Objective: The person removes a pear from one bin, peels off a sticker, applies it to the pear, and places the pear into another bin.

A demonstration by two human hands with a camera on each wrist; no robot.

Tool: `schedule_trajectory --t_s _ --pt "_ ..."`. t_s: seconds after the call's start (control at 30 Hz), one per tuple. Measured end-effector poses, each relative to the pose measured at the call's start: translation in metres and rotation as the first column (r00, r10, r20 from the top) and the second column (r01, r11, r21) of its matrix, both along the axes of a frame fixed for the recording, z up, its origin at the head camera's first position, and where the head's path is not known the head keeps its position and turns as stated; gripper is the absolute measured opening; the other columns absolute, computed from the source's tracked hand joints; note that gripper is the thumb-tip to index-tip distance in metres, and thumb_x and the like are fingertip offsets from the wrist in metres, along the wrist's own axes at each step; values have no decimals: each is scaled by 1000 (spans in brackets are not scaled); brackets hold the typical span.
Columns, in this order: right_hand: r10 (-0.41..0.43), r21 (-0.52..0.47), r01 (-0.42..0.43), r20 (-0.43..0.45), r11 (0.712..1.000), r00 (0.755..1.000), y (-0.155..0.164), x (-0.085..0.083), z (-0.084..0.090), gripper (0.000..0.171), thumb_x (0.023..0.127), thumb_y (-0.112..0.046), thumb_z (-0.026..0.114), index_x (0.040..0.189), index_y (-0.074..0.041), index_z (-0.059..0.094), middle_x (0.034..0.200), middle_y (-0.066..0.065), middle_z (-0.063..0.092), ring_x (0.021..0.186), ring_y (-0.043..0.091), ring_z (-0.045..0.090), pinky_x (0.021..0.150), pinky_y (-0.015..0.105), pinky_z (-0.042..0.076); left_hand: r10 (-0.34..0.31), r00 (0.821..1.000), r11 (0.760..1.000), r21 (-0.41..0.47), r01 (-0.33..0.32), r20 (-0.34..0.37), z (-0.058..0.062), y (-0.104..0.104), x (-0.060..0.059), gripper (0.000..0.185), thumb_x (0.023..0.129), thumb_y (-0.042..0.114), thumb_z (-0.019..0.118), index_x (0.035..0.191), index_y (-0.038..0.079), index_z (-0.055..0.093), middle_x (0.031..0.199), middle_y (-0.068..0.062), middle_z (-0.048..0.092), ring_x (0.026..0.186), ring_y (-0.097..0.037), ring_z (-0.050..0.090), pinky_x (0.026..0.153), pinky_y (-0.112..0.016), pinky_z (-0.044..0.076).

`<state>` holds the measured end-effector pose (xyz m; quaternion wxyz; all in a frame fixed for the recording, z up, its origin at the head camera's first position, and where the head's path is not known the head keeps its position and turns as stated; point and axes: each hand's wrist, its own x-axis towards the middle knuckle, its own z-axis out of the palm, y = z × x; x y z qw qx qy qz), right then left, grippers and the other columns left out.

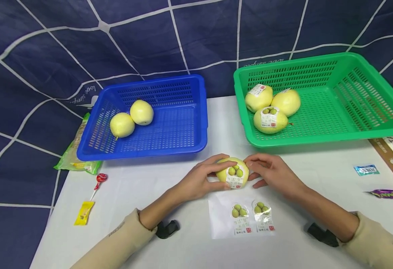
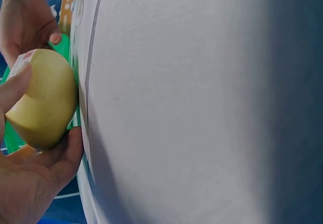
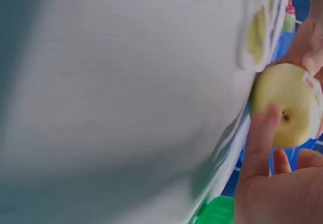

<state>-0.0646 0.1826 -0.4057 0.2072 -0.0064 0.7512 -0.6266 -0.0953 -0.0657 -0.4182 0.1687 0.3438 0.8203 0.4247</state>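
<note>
In the head view, a yellow-green pear (image 1: 245, 172) bears a white sticker (image 1: 235, 181) printed with green fruit and writing. My left hand (image 1: 199, 178) grips its left side, thumb and fingers around it. At the pear's right end is my right hand (image 1: 275, 172), fingers loosely bent; whether they touch it is hard to tell. The right wrist view shows the pear (image 3: 272, 88) end-on with a small dark hollow, partly covered by a finger. Just below the hands lies a white sheet (image 1: 220, 220) with two similar stickers (image 1: 239, 216) on it.
A blue basket (image 1: 142, 152) with two unlabelled pears (image 1: 122, 125) stands back left. Back right, a green basket (image 1: 317, 139) holds three pears with stickers. A lollipop (image 1: 101, 178), yellow packet (image 1: 84, 213) and snack bag lie left; small wrapped items (image 1: 366, 170) lie right.
</note>
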Motion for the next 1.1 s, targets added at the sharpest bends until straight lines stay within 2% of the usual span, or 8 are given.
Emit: schedule_trajectory --t_s 0.13,0.23,0.4,0.5,0.6,0.73,0.87,1.1 --pt "-146 -39 146 11 988 989 12 6 0 45 103 -31 54 127 8 55 114 14 65 88 22 69 72 37 60 7 1000 1000 1 -7 10 -1 1 0 60 85 21 80 141 21 57 148 -4 44 109 -12 58 90 -26 50" --pt "-393 -217 386 11 897 920 26 12 2 35 102 -25 57 117 6 55 102 11 67 81 21 71 68 37 60 7 1000 1000 19 -7 15 -1 2 -1 60 85 19 80 141 20 57 147 -5 45 107 -13 60 89 -24 51" --pt "-776 -601 681 152 419 611 57 17 7 20 96 1 60 107 -4 45 107 10 53 76 27 71 61 40 60 12 1000 1000 29 -12 20 -2 1 -1 61 84 17 80 140 20 57 146 -5 45 106 -12 60 88 -24 51" --pt "-860 -617 743 203 260 469 79 16 14 35 95 2 60 117 -13 37 122 7 36 96 27 67 67 38 60 12 999 999 31 -13 36 -2 1 -1 61 85 17 80 141 20 57 147 -5 44 109 -13 59 89 -24 51" --pt "-889 -542 789 155 288 431 95 13 16 56 95 -2 62 135 -27 33 131 1 27 118 24 54 72 31 59 15 999 999 33 -17 52 -2 1 -1 61 85 17 80 141 20 56 147 -5 44 111 -14 58 89 -23 51" --pt "-864 -517 748 29 417 502 109 5 10 76 93 -1 65 149 -36 28 143 0 29 128 19 45 66 22 57 22 998 999 40 -24 57 -1 0 -1 61 84 16 80 141 19 57 147 -5 44 113 -15 57 89 -23 51" --pt "-840 -543 690 -58 480 539 113 -2 3 78 92 5 64 149 -36 31 151 0 26 132 17 42 65 23 56 41 998 999 14 -42 43 -2 -1 1 62 85 19 80 142 21 56 147 -3 44 113 -14 55 89 -25 51" --pt "-864 -550 718 -14 426 503 114 -5 3 80 92 8 62 149 -36 25 149 -2 20 133 17 38 73 24 54 59 998 994 86 -62 38 4 7 3 62 83 20 82 140 22 58 140 1 50 122 -13 50 97 -32 47"
